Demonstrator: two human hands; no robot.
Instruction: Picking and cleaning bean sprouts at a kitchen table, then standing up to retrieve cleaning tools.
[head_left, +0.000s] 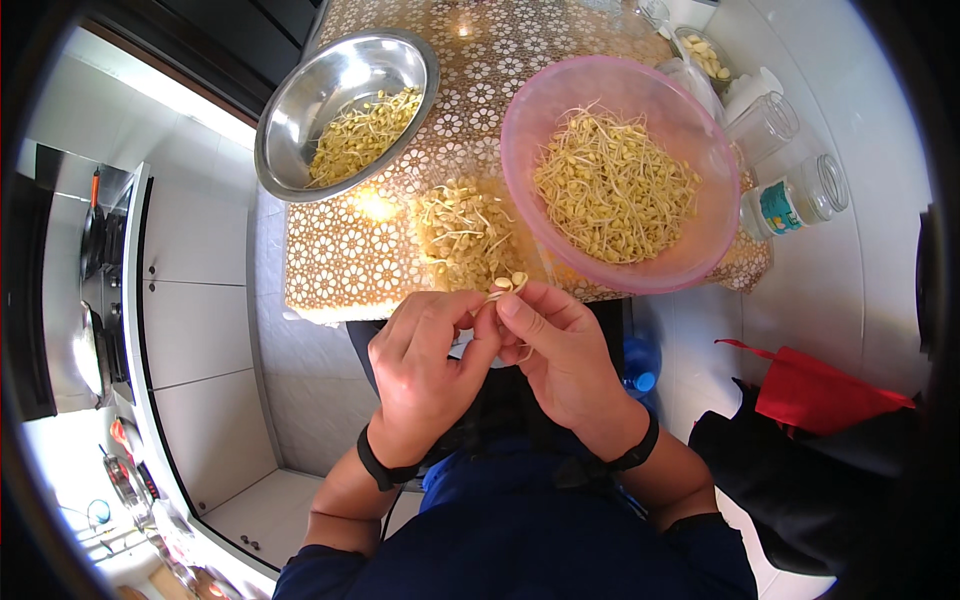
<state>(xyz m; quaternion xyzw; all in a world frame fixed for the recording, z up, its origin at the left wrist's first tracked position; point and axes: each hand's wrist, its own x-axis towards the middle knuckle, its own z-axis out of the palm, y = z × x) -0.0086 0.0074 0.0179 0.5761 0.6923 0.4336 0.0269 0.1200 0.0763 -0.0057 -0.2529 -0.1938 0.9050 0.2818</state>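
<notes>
At the table's near edge my left hand [425, 350] and my right hand [568, 355] meet fingertip to fingertip. Between them are a few soybean sprouts [512, 283] with pale yellow heads, and both hands pinch them. A thin sprout tail hangs below the right fingers. Just beyond lies a loose heap of sprouts and bits [465, 230] on the tablecloth. To the left is a steel bowl [290, 140] partly filled with sprouts [362, 138]. On the right stands a pink plastic basin [520, 150] holding a larger mound of sprouts [615, 185].
A brown flower-patterned tablecloth [340, 250] covers the table. Along the right wall stand glass jars [825, 187] and a container of peeled garlic cloves [705, 55]. A blue bottle [640, 365] is below the table, and a red cloth item [825, 390] lies at right. White cabinets [200, 330] line the left.
</notes>
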